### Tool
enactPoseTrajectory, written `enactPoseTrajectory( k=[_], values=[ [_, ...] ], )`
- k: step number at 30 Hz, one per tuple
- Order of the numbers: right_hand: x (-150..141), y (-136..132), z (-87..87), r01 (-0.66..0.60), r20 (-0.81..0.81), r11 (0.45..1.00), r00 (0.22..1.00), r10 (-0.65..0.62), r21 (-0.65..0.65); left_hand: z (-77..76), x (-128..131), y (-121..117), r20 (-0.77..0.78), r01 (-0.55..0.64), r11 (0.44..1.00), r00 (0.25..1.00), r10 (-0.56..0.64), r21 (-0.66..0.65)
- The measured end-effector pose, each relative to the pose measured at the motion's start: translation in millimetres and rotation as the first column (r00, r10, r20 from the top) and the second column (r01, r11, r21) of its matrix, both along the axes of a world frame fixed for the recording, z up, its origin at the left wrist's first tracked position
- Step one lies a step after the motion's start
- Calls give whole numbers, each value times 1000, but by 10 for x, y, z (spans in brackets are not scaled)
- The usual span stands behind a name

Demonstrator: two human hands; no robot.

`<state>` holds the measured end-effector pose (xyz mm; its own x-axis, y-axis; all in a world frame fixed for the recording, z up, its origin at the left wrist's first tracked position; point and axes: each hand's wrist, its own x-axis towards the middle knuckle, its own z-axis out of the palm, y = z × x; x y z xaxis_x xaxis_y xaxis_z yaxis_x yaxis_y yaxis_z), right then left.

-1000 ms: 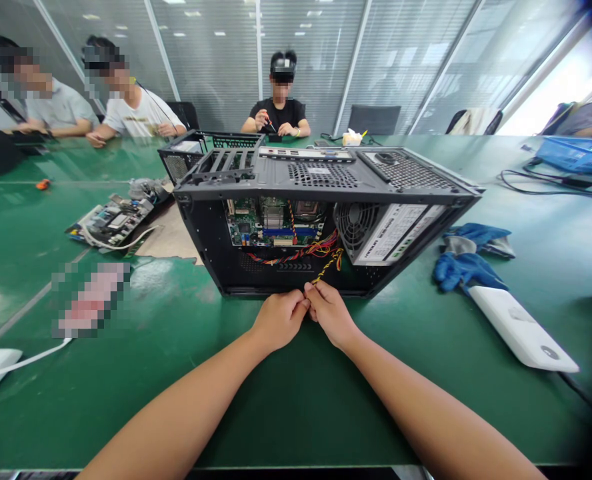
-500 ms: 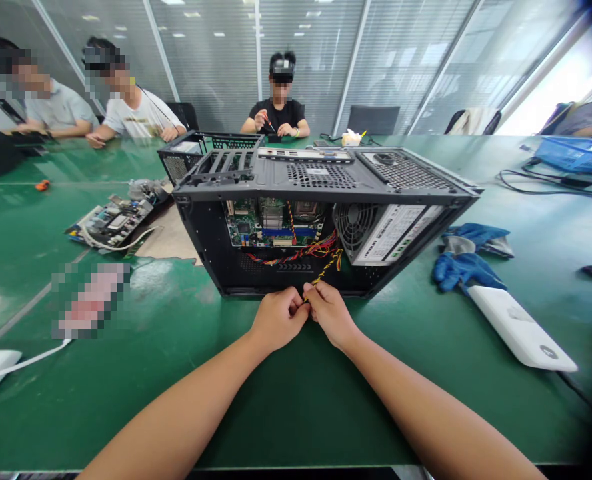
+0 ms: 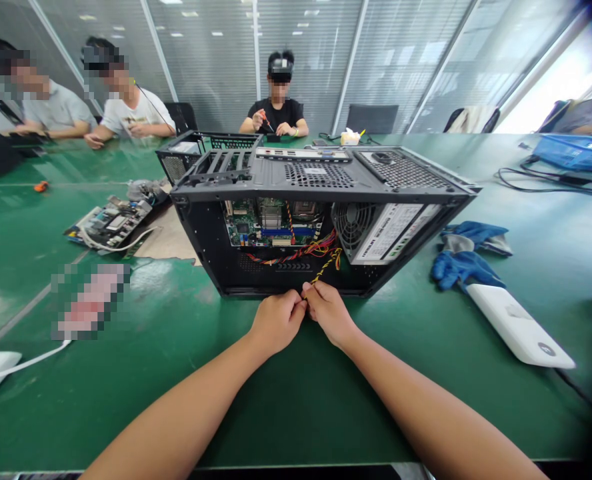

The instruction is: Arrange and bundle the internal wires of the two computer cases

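A black computer case (image 3: 321, 180) lies on its side on the green table (image 3: 296, 400), its open side facing me. Inside I see a motherboard (image 3: 271, 223), a power supply with a fan (image 3: 381, 230) and red and yellow wires (image 3: 306, 252). A twisted yellow-and-black cable (image 3: 325, 265) runs out of the case to my hands. My left hand (image 3: 276, 320) and my right hand (image 3: 329, 311) meet just in front of the case. Both are closed in a pinch on the end of that cable, knuckles touching.
Blue gloves (image 3: 463, 263) and a white flat device (image 3: 516, 327) lie to the right. A loose circuit board (image 3: 111, 220) lies left, beside a second open case (image 3: 196, 150). A white cable (image 3: 26, 360) trails at the left edge. Three people sit across the table.
My hands have stayed pinched on the cable end with only small finger shifts. The view has drifted slightly. The person opposite has raised a hand with a tool.
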<state>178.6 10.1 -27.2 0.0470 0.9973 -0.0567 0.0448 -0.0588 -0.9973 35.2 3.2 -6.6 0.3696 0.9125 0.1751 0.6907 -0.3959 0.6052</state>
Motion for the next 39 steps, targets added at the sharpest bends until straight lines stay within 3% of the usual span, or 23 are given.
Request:
enactPoseTrajectory(
  k=[12, 20, 25, 33, 39],
  values=[
    [24, -6, -9, -20, 79, 999, 997, 16, 50, -59, -21, 22, 129, -30, 995, 992, 18, 95],
    [15, -14, -20, -19, 101, 999, 995, 15, 43, -41, -23, 8, 3, -16, 999, 1000, 16, 44],
    [21, -2, -8, 19, 138, 999, 990, -26, 51, -47, -28, -17, -106, -16, 984, 994, 35, 177],
    [27, 4, -2, 47, 167, 998, 984, -55, 52, -7, -31, -95, -107, -33, 945, 992, 72, 325],
    [20, 1, -8, 44, 150, 998, 987, -50, 38, 9, -37, -97, -141, -31, 953, 987, 77, 301]
  ],
)
